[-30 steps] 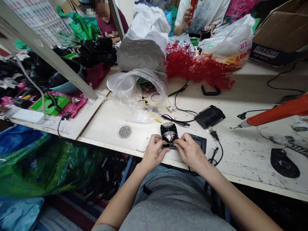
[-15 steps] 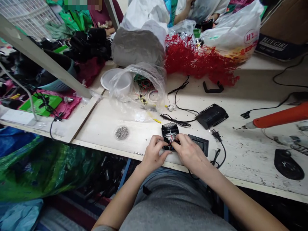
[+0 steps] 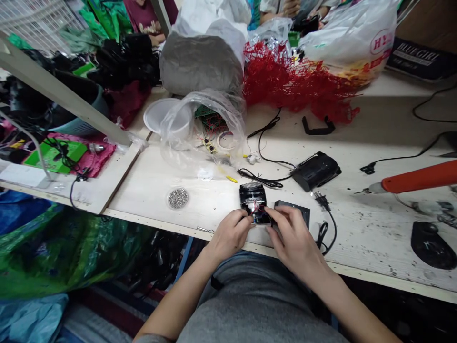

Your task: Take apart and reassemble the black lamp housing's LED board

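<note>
My left hand (image 3: 229, 236) pinches the near left edge of the open black box (image 3: 253, 193) on the table (image 3: 143, 193), probably to keep it still, while my right hand (image 3: 294, 240) curls loosely by its right side, its grip hard to tell.

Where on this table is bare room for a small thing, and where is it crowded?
Bare patches: between the dark seam and the small metal parts; also between the black bracket and the black cord connector. Crowded: around the left hand and right hand, with the open black housing and flat black panel, and around the clear plastic bag.
</note>
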`<act>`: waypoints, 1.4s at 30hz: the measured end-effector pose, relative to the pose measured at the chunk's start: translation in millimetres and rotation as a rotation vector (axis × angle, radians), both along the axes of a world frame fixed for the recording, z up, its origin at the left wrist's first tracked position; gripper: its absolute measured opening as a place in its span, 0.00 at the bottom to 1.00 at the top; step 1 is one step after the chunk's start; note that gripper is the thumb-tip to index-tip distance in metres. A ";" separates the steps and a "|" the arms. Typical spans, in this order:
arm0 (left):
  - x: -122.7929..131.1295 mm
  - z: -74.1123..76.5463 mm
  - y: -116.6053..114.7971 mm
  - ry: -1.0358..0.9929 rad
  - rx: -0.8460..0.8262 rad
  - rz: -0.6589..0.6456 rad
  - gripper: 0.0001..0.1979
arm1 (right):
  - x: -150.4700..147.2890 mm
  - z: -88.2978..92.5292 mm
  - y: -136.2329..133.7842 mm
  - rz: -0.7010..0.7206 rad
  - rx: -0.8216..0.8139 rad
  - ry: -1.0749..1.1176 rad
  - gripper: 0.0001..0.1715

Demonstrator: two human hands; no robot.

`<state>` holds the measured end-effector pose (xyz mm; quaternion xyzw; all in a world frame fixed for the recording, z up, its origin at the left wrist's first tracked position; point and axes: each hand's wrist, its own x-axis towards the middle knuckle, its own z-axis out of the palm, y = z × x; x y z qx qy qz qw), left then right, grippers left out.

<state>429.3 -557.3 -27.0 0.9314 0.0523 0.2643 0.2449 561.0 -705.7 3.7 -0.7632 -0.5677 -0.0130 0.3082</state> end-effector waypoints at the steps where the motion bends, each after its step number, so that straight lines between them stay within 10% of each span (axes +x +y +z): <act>1: 0.5 0.3 -0.6 -0.006 -0.015 0.005 0.08 | -5.5 -1.1 -5.2 -0.058 -0.003 -0.010 0.21; 10: 3.6 -1.4 -7.0 0.003 0.008 0.060 0.10 | -17.1 -7.1 -16.4 -0.208 -0.016 -0.179 0.15; 17: 2.8 -5.7 -12.3 -0.036 -0.101 0.090 0.06 | 9.5 1.2 3.3 -0.028 -0.046 -0.165 0.15; 34: 6.0 -11.2 -14.4 -0.037 -0.113 0.077 0.11 | 13.8 21.3 26.8 -0.097 -0.725 -0.024 0.12; 42: 4.7 -11.1 -17.2 -0.050 -0.232 0.096 0.09 | 10.8 19.7 27.3 0.010 -0.706 -0.154 0.14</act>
